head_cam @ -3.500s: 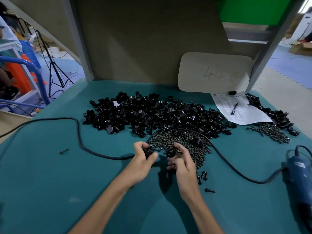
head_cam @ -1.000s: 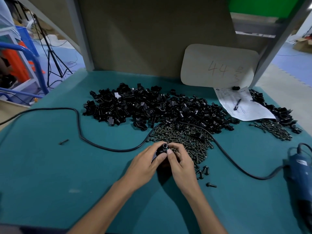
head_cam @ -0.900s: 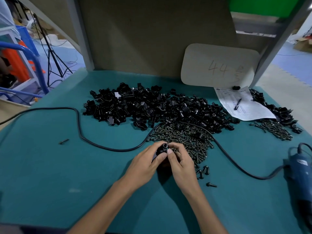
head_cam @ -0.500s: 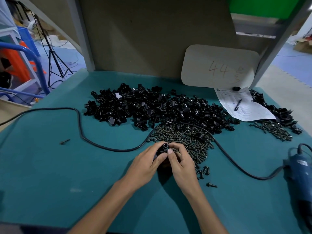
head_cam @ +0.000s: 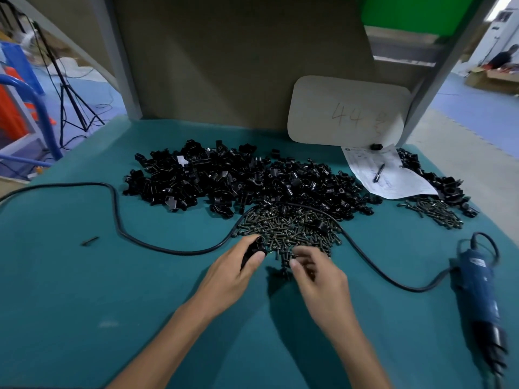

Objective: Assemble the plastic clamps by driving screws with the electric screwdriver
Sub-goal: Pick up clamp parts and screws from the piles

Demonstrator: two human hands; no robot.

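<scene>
My left hand (head_cam: 234, 272) grips a black plastic clamp (head_cam: 254, 248) between thumb and fingers, just in front of the heap of dark screws (head_cam: 292, 228). My right hand (head_cam: 317, 273) is blurred, a little to the right of the clamp, its fingers curled over the near edge of the screw heap; whether it pinches a screw cannot be made out. Behind the screws lies a wide pile of black clamp parts (head_cam: 238, 178). The blue electric screwdriver (head_cam: 480, 287) lies on the green table (head_cam: 84, 304) at the right, untouched.
The screwdriver's black cord (head_cam: 120, 226) loops across the table and over the screw heap. A second small pile of screws (head_cam: 432, 213) and clamps sits at the far right beside a paper sheet with a pen (head_cam: 379, 172). One stray screw (head_cam: 90, 240) lies at the left.
My hands were together on the clamp; now my right hand has come off it and moved right over the screws. My left hand still holds the clamp.
</scene>
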